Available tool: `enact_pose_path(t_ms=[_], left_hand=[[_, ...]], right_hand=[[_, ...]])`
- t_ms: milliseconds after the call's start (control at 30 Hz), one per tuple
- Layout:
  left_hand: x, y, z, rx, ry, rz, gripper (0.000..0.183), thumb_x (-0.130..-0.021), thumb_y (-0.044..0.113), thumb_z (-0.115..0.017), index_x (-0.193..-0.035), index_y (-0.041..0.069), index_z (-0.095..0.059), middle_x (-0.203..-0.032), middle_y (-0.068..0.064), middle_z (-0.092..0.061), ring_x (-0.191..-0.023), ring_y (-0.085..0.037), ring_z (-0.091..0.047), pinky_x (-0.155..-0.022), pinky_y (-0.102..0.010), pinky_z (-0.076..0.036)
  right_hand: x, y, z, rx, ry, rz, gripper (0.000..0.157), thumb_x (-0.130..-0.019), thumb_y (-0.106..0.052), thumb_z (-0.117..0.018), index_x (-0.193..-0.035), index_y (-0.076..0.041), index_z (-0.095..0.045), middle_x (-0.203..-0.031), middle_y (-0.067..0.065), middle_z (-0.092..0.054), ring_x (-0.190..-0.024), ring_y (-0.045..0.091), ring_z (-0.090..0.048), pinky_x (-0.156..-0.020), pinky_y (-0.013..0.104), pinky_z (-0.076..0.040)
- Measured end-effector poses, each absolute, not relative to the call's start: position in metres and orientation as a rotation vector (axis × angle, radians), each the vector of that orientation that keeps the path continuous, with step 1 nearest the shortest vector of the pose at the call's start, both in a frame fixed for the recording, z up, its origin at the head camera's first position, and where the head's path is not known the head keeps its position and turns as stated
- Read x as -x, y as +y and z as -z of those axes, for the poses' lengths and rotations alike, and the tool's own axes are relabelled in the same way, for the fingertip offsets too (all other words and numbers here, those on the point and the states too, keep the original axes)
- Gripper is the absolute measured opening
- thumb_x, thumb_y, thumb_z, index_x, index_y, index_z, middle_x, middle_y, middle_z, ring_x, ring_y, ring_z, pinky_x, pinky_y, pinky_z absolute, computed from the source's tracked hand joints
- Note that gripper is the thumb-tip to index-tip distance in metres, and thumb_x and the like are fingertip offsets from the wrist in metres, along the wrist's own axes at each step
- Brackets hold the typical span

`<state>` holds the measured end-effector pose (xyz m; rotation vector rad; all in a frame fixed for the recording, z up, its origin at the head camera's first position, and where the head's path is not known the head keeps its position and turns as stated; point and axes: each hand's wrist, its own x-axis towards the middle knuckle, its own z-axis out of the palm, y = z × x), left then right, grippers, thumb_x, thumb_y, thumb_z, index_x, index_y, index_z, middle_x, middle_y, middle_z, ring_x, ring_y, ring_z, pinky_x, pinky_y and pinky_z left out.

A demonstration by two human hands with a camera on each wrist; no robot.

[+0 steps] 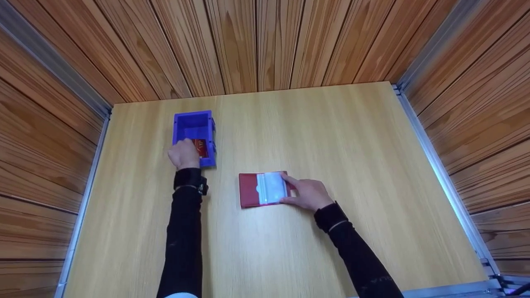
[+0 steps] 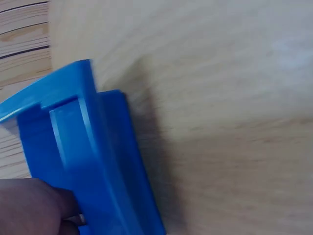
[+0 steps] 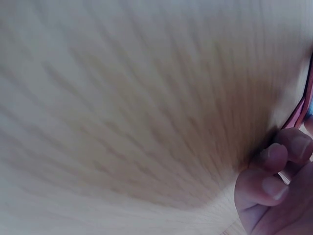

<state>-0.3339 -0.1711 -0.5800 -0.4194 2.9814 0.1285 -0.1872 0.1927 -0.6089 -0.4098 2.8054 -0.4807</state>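
Observation:
In the head view my left hand is bent down into the near left part of a blue bin, its fingertips hidden. Beside it inside the bin lies a dark red booklet with gold print; I cannot tell whether the hand grips it. The left wrist view shows that hand's thumb within the bin's walls. My right hand holds a flat red folder by its right end, thumb at the near edge and a finger at the far edge. A translucent zip bag lies across it.
All of this stands on a light wooden table. Wood-panelled walls rise at the back and both sides, with metal rails along the table's edges. The bin sits near the table's back left.

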Motion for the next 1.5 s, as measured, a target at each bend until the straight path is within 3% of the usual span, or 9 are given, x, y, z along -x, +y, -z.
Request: enact_pose_path(t_ms=[200, 433, 533, 700, 833, 1033, 1133, 1367, 1500], left_hand=[[0.330, -0.173, 0.587, 0.424, 2.957, -0.072, 0.034, -0.104, 0.006, -0.044, -0.116, 0.004, -0.075, -0.111, -0.019, -0.077, -0.098, -0.032, -0.075, -0.076, -0.042, -0.060], [0.325, -0.175, 0.586, 0.462, 2.941, -0.029, 0.034, -0.106, 0.008, -0.042, -0.120, 0.004, -0.073, -0.110, -0.018, -0.077, -0.095, -0.029, -0.075, -0.070, -0.038, -0.059], [0.322, -0.176, 0.585, 0.456, 2.948, -0.028, 0.033, -0.106, 0.008, -0.043, -0.119, 0.003, -0.073, -0.108, -0.019, -0.077, -0.094, -0.029, -0.075, -0.068, -0.038, -0.059], [0.318, -0.178, 0.586, 0.486, 2.968, -0.107, 0.029, -0.104, 0.012, -0.048, -0.117, 0.002, -0.073, -0.109, -0.020, -0.076, -0.095, -0.031, -0.075, -0.073, -0.042, -0.059], [0.315, -0.178, 0.584, 0.529, 3.033, -0.237, 0.028, -0.100, 0.014, -0.053, -0.114, -0.001, -0.071, -0.107, -0.022, -0.076, -0.094, -0.035, -0.075, -0.076, -0.047, -0.058], [0.306, -0.170, 0.570, 0.488, 3.211, -0.447, 0.041, -0.105, 0.021, -0.053, -0.136, -0.005, -0.059, -0.088, -0.022, -0.074, -0.077, -0.038, -0.072, -0.069, -0.051, -0.057], [0.297, -0.164, 0.564, 0.402, 3.299, -0.516, 0.044, -0.106, 0.026, -0.054, -0.140, -0.002, -0.056, -0.078, -0.019, -0.071, -0.067, -0.037, -0.068, -0.062, -0.051, -0.054], [0.261, -0.121, 0.561, -0.004, 3.397, -0.776, 0.014, -0.102, 0.019, -0.060, -0.108, 0.007, -0.064, -0.070, -0.012, -0.067, -0.056, -0.033, -0.062, -0.053, -0.048, -0.049], [0.233, -0.092, 0.570, -0.244, 3.258, -0.816, 0.018, -0.100, 0.018, -0.062, -0.115, 0.009, -0.065, -0.073, -0.008, -0.066, -0.055, -0.026, -0.058, -0.053, -0.041, -0.047]], right_hand=[[0.186, 0.189, 0.609, 0.420, 2.797, 0.490, 0.086, -0.086, -0.063, -0.075, -0.158, -0.029, -0.043, -0.082, 0.005, -0.067, -0.071, 0.016, -0.047, -0.078, 0.039, -0.048], [0.186, 0.186, 0.607, 0.418, 2.790, 0.479, 0.086, -0.086, -0.062, -0.076, -0.158, -0.029, -0.043, -0.069, -0.002, -0.049, -0.068, 0.016, -0.041, -0.071, 0.035, -0.042], [0.186, 0.186, 0.606, 0.412, 2.784, 0.473, 0.086, -0.086, -0.062, -0.076, -0.158, -0.029, -0.043, -0.070, -0.002, -0.048, -0.069, 0.016, -0.041, -0.071, 0.036, -0.043], [0.187, 0.185, 0.606, 0.420, 2.780, 0.461, 0.086, -0.086, -0.063, -0.074, -0.159, -0.028, -0.042, -0.072, -0.003, -0.049, -0.070, 0.016, -0.043, -0.071, 0.034, -0.041], [0.188, 0.186, 0.605, 0.419, 2.780, 0.462, 0.086, -0.087, -0.062, -0.074, -0.159, -0.027, -0.042, -0.071, -0.004, -0.041, -0.069, 0.017, -0.040, -0.068, 0.033, -0.036], [0.191, 0.188, 0.607, 0.414, 2.781, 0.444, 0.086, -0.088, -0.063, -0.072, -0.160, -0.027, -0.040, -0.072, -0.003, -0.044, -0.070, 0.017, -0.043, -0.069, 0.032, -0.038], [0.191, 0.189, 0.609, 0.414, 2.772, 0.443, 0.087, -0.089, -0.063, -0.072, -0.160, -0.027, -0.039, -0.071, -0.003, -0.042, -0.068, 0.017, -0.042, -0.067, 0.032, -0.037], [0.191, 0.192, 0.611, 0.383, 2.763, 0.450, 0.087, -0.088, -0.063, -0.073, -0.160, -0.029, -0.039, -0.068, -0.004, -0.039, -0.067, 0.017, -0.038, -0.067, 0.032, -0.034], [0.191, 0.192, 0.612, 0.385, 2.762, 0.462, 0.087, -0.087, -0.063, -0.073, -0.160, -0.030, -0.039, -0.069, -0.004, -0.039, -0.066, 0.016, -0.037, -0.067, 0.033, -0.035]])
